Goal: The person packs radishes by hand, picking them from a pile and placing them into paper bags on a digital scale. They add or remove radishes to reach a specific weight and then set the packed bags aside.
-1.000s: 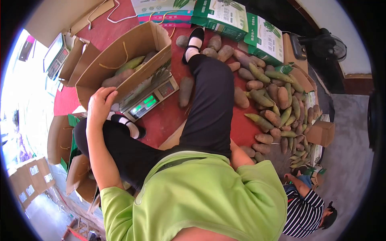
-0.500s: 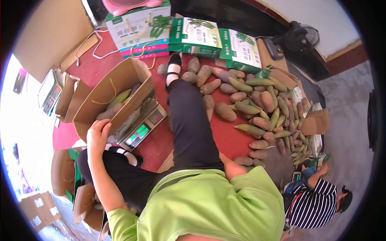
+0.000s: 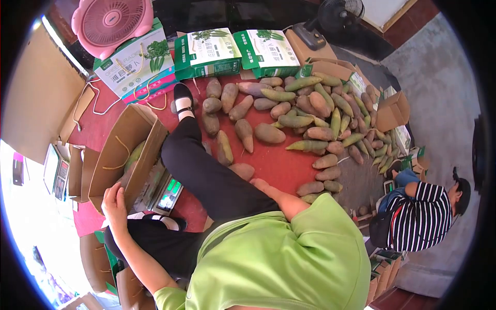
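Note:
My left hand (image 3: 114,206) is at the near end of a tall cardboard box (image 3: 106,168), its fingers bent over the rim. Inside the box lie a few long radishes (image 3: 135,157), green and reddish-brown, partly hidden by the walls. The box stands on a digital scale (image 3: 169,195) with a lit green display. My right hand (image 3: 260,184) reaches down beyond my raised leg, close to a reddish radish (image 3: 242,170); the leg hides most of its fingers.
A large pile of radishes (image 3: 320,106) spreads over the red mat (image 3: 268,163). Printed gift boxes (image 3: 209,51) and a pink fan (image 3: 111,23) line the back, with a black fan (image 3: 338,18) farther right. A co-worker in a striped shirt (image 3: 421,217) sits at right.
The view has swung to the right, and my knee now leans over the scale. My right hand has come into sight beside the radishes. My left hand stays at the box rim.

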The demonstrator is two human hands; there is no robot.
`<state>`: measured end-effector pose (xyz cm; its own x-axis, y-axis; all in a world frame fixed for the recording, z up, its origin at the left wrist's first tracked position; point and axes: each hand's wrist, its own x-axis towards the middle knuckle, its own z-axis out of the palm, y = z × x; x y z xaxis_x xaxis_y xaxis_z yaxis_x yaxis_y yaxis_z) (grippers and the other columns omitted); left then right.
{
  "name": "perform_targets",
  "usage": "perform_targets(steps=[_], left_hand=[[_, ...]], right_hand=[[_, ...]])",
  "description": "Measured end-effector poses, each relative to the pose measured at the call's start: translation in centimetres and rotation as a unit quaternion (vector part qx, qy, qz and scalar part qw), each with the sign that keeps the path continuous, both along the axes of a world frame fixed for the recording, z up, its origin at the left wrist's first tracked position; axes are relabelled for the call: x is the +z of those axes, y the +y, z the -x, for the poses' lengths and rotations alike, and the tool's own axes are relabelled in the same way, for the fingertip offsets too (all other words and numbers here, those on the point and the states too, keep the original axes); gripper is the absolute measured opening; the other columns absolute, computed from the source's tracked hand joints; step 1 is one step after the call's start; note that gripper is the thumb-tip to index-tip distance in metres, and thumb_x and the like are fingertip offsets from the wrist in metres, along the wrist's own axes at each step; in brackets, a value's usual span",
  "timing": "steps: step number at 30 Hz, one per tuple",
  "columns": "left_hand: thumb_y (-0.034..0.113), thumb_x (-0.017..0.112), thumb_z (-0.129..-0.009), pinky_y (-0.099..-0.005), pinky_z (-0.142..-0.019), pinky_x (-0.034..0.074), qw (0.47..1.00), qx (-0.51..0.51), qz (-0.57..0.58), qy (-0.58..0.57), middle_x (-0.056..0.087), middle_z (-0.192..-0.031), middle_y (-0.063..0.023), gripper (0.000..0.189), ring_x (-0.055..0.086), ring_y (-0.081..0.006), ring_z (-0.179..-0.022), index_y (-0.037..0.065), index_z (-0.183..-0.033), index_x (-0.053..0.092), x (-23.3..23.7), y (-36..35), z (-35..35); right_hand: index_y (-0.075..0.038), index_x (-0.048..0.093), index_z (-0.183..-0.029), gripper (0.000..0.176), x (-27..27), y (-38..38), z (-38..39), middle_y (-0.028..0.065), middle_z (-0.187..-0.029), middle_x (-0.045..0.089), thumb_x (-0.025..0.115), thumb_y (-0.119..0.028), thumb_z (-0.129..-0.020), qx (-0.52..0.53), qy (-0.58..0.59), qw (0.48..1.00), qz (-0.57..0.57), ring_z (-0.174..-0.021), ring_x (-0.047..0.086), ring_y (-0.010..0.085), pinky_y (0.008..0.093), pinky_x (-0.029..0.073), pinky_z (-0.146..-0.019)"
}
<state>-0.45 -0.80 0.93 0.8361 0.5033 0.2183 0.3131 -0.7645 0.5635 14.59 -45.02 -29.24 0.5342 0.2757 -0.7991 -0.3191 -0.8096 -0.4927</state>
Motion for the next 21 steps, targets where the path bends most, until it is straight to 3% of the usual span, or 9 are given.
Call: perform_targets(steps=[1,7,10,16,19,21], left_hand=[[0.012,0.057,-0.089,-0.0326,-0.070,0.047,1.000,0.013,-0.003,-0.010,0.062,-0.088,-0.0134,0.019,0.062,-0.0250,-0.077,0.000,-0.102,0.065,-0.1,0.2,0.1],[0.010,0.056,-0.090,-0.0297,-0.072,0.048,0.998,0.042,-0.007,-0.038,0.064,-0.090,-0.0108,0.018,0.062,-0.0202,-0.081,0.000,-0.102,0.066,0.7,-0.1,0.2],[0.008,0.058,-0.089,-0.0285,-0.075,0.048,0.995,0.050,-0.016,-0.084,0.064,-0.091,-0.0100,0.016,0.062,-0.0199,-0.083,0.000,-0.101,0.066,0.7,0.5,1.0],[0.007,0.058,-0.088,-0.0301,-0.078,0.047,0.995,0.082,-0.044,-0.040,0.063,-0.095,-0.0118,0.016,0.061,-0.0239,-0.088,0.000,-0.101,0.065,3.2,0.0,4.8],[0.009,0.056,-0.090,-0.0316,-0.080,0.046,0.988,0.141,-0.047,-0.034,0.063,-0.098,-0.0120,0.017,0.061,-0.0237,-0.091,0.001,-0.102,0.065,3.2,0.0,7.9],[0.010,0.055,-0.091,-0.0316,-0.083,0.046,0.985,0.161,-0.037,-0.042,0.063,-0.099,-0.0120,0.018,0.060,-0.0236,-0.092,0.000,-0.102,0.065,1.6,0.6,10.1]], right_hand=[[-0.007,0.066,-0.101,0.032,1.6,0.5,-0.1,0.0141,-0.100,0.068,0.062,-0.033,-0.083,0.092,-0.050,0.994,0.024,-0.098,0.063,0.0266,0.0367,0.048,-0.084],[-0.007,0.068,-0.098,0.034,3.0,1.0,0.6,0.0148,-0.095,0.068,0.067,-0.034,-0.078,0.070,-0.114,0.991,0.009,-0.094,0.065,0.0283,0.0379,0.049,-0.081],[-0.010,0.070,-0.093,0.039,-0.2,0.5,0.4,0.0162,-0.096,0.067,0.070,-0.043,-0.073,0.076,-0.134,0.988,-0.020,-0.094,0.063,0.0333,0.0400,0.049,-0.083],[-0.008,0.069,-0.095,0.040,-0.5,0.4,0.1,0.0156,-0.099,0.068,0.071,-0.040,-0.072,0.069,-0.092,0.992,-0.052,-0.093,0.065,0.0303,0.0386,0.049,-0.083],[-0.006,0.069,-0.096,0.037,0.4,1.1,0.2,0.0131,-0.094,0.069,0.072,-0.035,-0.074,0.025,-0.103,0.991,-0.085,-0.088,0.066,0.0243,0.0350,0.050,-0.081],[-0.003,0.068,-0.098,0.035,0.6,1.2,0.5,0.0101,-0.092,0.069,0.071,-0.032,-0.079,-0.005,-0.039,0.984,-0.176,-0.085,0.065,0.0179,0.0313,0.050,-0.079]])
